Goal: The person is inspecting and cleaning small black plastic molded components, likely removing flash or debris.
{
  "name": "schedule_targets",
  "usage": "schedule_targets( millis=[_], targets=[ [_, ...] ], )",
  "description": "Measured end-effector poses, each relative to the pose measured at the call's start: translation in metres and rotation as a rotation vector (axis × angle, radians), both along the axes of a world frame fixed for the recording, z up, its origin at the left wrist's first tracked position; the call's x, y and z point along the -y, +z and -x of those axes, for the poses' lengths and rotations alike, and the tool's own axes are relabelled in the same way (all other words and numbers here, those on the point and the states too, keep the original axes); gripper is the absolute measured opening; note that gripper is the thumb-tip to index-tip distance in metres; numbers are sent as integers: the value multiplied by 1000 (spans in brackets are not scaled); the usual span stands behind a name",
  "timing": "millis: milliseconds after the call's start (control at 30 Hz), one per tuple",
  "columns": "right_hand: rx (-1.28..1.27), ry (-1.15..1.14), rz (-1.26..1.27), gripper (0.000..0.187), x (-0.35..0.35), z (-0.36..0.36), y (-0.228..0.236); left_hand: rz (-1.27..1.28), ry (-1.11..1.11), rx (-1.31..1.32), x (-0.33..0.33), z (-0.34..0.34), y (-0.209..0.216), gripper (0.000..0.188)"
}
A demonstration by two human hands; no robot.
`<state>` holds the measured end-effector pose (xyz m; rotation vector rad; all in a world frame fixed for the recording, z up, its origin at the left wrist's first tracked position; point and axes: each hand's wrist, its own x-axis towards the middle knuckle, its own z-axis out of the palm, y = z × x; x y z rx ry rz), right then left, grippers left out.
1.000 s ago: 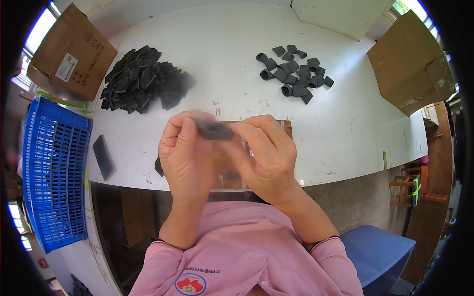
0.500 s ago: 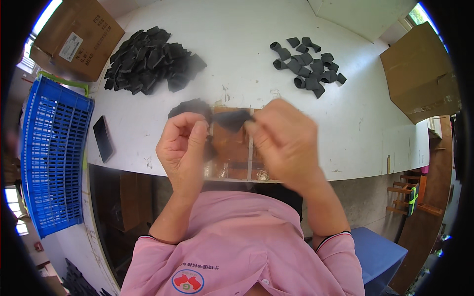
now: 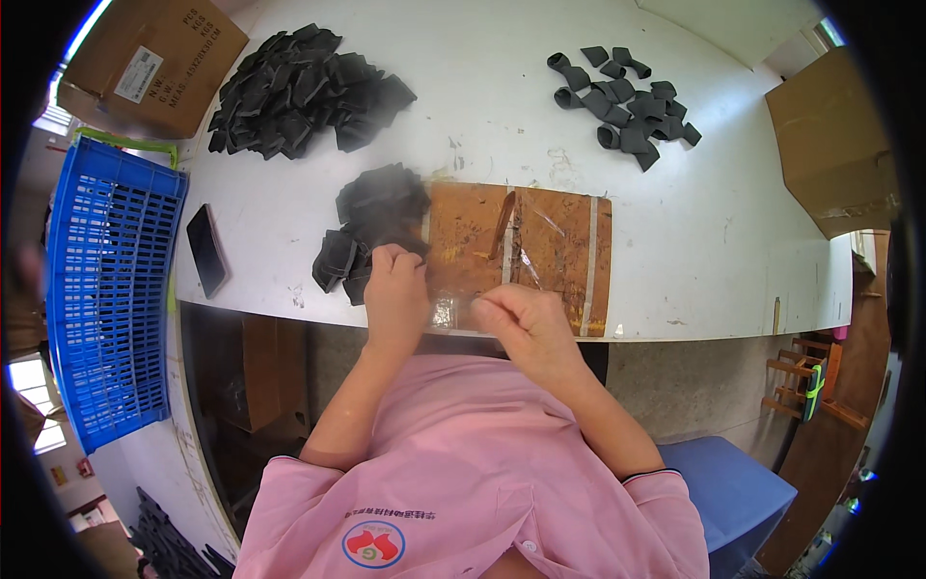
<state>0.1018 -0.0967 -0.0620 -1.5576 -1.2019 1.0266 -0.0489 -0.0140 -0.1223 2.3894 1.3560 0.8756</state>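
My left hand (image 3: pixel 395 289) lies at the near edge of a small heap of black rubbery pieces (image 3: pixel 371 217), its fingers curled on one black piece at the heap's front. My right hand (image 3: pixel 521 318) is loosely closed over the front edge of a worn brown board (image 3: pixel 550 251) taped to the white table (image 3: pixel 482 125); I see nothing in it. The two hands are about a hand's width apart.
A large pile of black pieces (image 3: pixel 304 92) lies at the back left and several black tube-like sleeves (image 3: pixel 627 106) at the back right. A dark phone (image 3: pixel 205 249) rests by a blue crate (image 3: pixel 106 289). Cardboard boxes (image 3: pixel 145 58) (image 3: pixel 830 145) flank the table.
Both hands held a black piece up together before; they have come down and apart. The left hand went to the small heap, the right hand to the board's front edge.
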Motion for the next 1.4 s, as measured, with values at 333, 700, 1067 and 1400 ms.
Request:
schedule_targets(
  millis=[333, 700, 1067, 1400],
  targets=[
    [-539, -159, -211, 18, -7, 16, -16, 1219, -83, 1175, 29, -15, 59, 7],
    [-704, -347, -85, 24, -3, 5, 0, 1029, -242, 1054, 30, -23, 57, 25],
    [-763, -485, -15, 23, 0, 3, 5, 1125, -242, 1103, 37, -29, 64, 16],
    [-802, -491, 31, 24, -1, 8, 1, 1015, -295, 1009, 42, -38, 68, 8]
  ],
)
